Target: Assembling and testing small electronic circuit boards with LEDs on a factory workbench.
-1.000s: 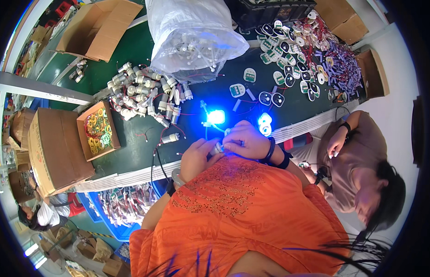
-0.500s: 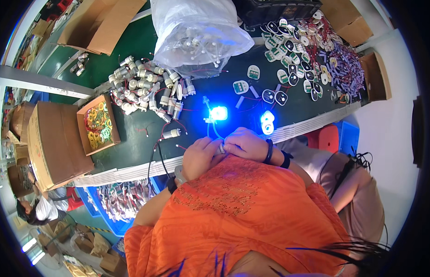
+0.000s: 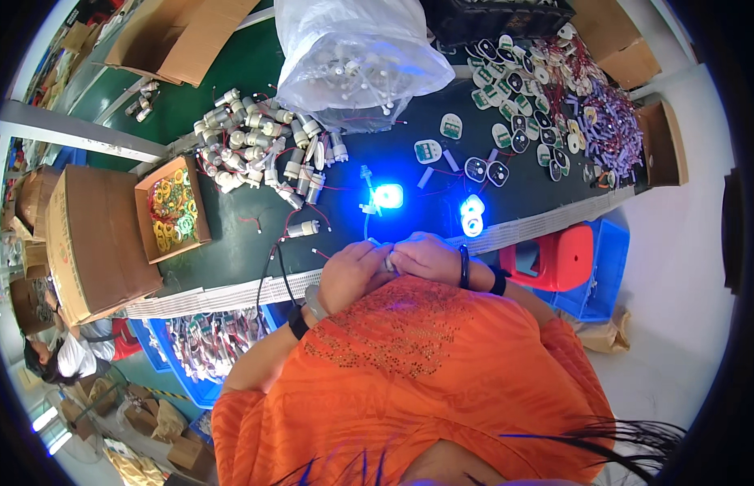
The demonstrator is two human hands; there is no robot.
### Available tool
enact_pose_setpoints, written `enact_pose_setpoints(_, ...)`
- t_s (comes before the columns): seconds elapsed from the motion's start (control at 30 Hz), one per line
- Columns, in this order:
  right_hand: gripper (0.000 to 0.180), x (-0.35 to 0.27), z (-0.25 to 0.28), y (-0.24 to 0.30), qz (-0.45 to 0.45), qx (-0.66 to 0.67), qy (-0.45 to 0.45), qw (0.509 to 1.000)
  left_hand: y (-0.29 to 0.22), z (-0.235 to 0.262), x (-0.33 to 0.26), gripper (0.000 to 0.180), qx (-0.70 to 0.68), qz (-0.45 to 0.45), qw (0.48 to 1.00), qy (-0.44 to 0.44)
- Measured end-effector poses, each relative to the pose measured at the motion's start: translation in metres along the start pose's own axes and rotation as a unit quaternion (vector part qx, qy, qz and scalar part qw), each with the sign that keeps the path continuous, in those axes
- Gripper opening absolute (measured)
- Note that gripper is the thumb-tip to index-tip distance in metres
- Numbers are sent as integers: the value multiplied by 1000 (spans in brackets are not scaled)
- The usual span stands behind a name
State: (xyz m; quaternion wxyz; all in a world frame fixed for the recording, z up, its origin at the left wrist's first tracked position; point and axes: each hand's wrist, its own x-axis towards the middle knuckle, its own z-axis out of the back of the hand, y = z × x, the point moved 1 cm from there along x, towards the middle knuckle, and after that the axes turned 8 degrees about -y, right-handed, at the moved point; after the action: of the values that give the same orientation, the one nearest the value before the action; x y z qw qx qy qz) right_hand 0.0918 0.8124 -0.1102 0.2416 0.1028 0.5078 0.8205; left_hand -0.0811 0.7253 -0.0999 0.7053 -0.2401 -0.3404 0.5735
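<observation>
Close against my orange top, my left hand (image 3: 350, 271) and my right hand (image 3: 428, 257) meet with bent fingers. Both are closed round a small pale part (image 3: 389, 262), mostly hidden by the fingers, so its kind is unclear. A thin clear tube (image 3: 367, 226) runs from just beyond the fingers to a small white fitting (image 3: 366, 174) beside a glowing blue light (image 3: 387, 196). To the right, a second lit piece (image 3: 472, 216) shines on the table. Left of my hands lies a small motor pump (image 3: 302, 229) with red wires.
Several motor pumps (image 3: 264, 142) are heaped at the left, beside a carton of yellow and green rings (image 3: 173, 212). A clear plastic bag (image 3: 361, 69) stands at the back. Circuit boards (image 3: 506, 101) and purple-wrapped parts (image 3: 604, 134) pile up right. A red stool (image 3: 555, 257) stands below the table edge.
The person seated at the right has gone from view, leaving the red stool uncovered. My hands stay together on the pale part, with slight finger movement. The whole view has shifted slightly.
</observation>
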Motion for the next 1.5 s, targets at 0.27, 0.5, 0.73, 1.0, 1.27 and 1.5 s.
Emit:
enact_pose_setpoints(0.27,32,8,20,12,-14,-84,-132,988,11,-11,13,57,46,34,998,31)
enact_pose_setpoints(0.5,49,5,17,10,-85,18,5,996,-6,9,31,65,120,83,984,104)
enact_pose_setpoints(0.73,41,-16,7,-28,-62,107,-70,990,12,29,19,25,73,28,990,120)
enact_pose_setpoints(1.0,38,-12,-15,-44,47,61,-104,992,1,4,35,16,52,-8,986,161)
enact_pose_setpoints(1.27,28,-20,-6,-29,-144,199,-156,957,19,5,58,18,-20,65,988,139)
enact_pose_setpoints(1.5,27,-30,-7,-40,-102,299,-226,921,91,-35,48,29,160,-46,980,105)
